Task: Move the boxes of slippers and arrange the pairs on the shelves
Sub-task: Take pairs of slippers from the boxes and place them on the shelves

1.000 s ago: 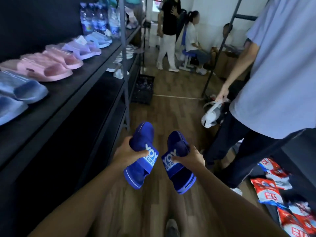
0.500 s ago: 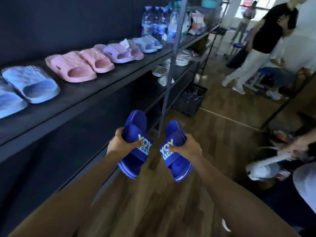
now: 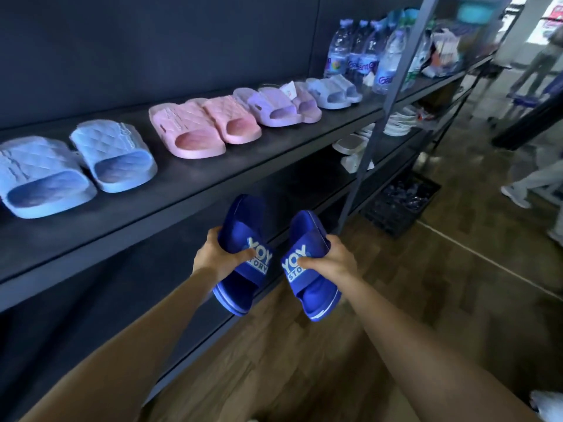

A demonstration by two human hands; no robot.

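My left hand (image 3: pixel 217 256) grips a dark blue slipper (image 3: pixel 243 229) by its strap, which has white lettering. My right hand (image 3: pixel 330 260) grips the matching dark blue slipper (image 3: pixel 316 296) the same way. Both slippers hang side by side in front of the dark shelf unit, just below the top shelf (image 3: pixel 182 190). On that shelf stand a light blue pair (image 3: pixel 76 166), a pink pair (image 3: pixel 204 126), a lilac pair (image 3: pixel 277 105) and a pale blue pair (image 3: pixel 333 92).
Water bottles (image 3: pixel 365 53) stand at the far end of the top shelf. White items (image 3: pixel 356 147) lie on a lower shelf. A black crate (image 3: pixel 399 202) sits on the wooden floor beside a grey upright post (image 3: pixel 374 117). People's legs (image 3: pixel 530 184) show at the right.
My view has turned left towards the shelves, bringing the rows of slippers closer. Both hands keep hold of the dark blue slippers and have come nearer the shelf edge.
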